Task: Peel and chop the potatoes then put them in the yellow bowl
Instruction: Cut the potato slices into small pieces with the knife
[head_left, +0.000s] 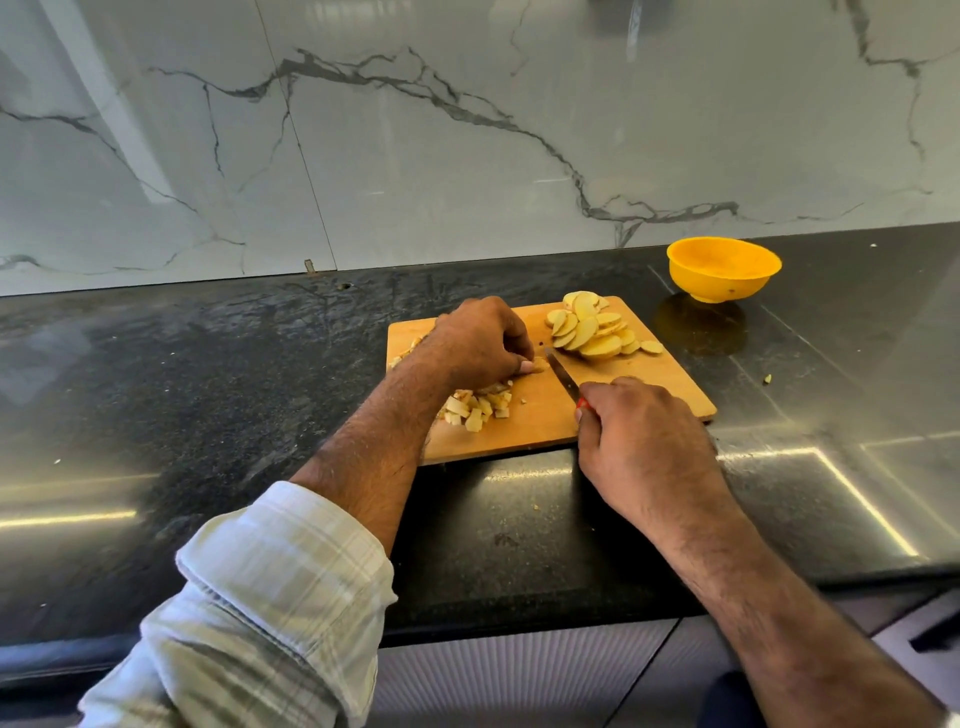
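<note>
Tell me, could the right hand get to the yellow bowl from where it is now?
Probably yes. The yellow bowl stands on bare counter beyond the board's far right corner, with nothing between it and the right hand. But that hand is gripping the knife, so it would likely need to put that down first.

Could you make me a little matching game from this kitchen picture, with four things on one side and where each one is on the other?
Things:
1. round yellow plastic bowl
2. pile of pale round potato slices
3. heap of small diced potato cubes
4. small steel knife with red handle

Places:
A. gripped in the right hand
B. far right part of the wooden cutting board
C. on the black counter, beyond the board's right corner
D. on the board, beside the left hand's wrist

Pairs: 1-C, 2-B, 3-D, 4-A
</note>
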